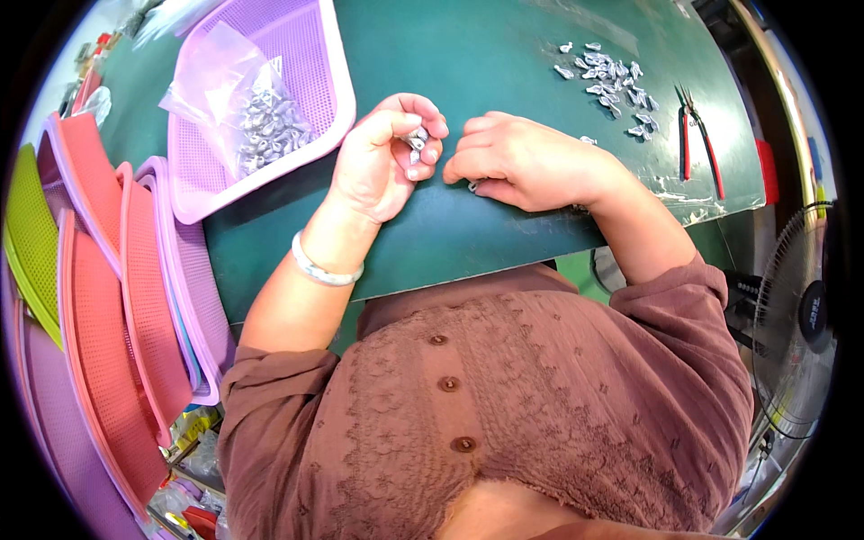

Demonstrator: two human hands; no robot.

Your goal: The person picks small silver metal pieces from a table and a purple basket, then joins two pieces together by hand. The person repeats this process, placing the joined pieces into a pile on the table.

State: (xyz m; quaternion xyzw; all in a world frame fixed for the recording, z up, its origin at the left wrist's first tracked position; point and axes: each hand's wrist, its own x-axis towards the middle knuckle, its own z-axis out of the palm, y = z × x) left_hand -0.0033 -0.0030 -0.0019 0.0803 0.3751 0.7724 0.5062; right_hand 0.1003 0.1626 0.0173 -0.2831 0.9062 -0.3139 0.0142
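Green table (468, 256), near edge: left hand (376, 157) gripped grey pieces (417, 142), cupped seemingly against spilling; right hand (531, 164) pinched a part (473, 187).

right fingers (466, 165) mostly hide a small grey piece (472, 186); lavender basket (343, 81) cut off above.

Stretches the left arm (297, 310) up and a bit to the right. Brings the right arm (648, 236) in from the other side, leaning up and to the left. Holds the left hand (378, 160) up, with part of the palm showing. Curls its fingers in, with the thumb bent close to the first finger. Shows some left nails. Turns the right hand (531, 166) over, with its back up. Bends its fingers down and tucks the thumb underneath, pointing left. Holds both hands near each other, left fingers just beside right ones.
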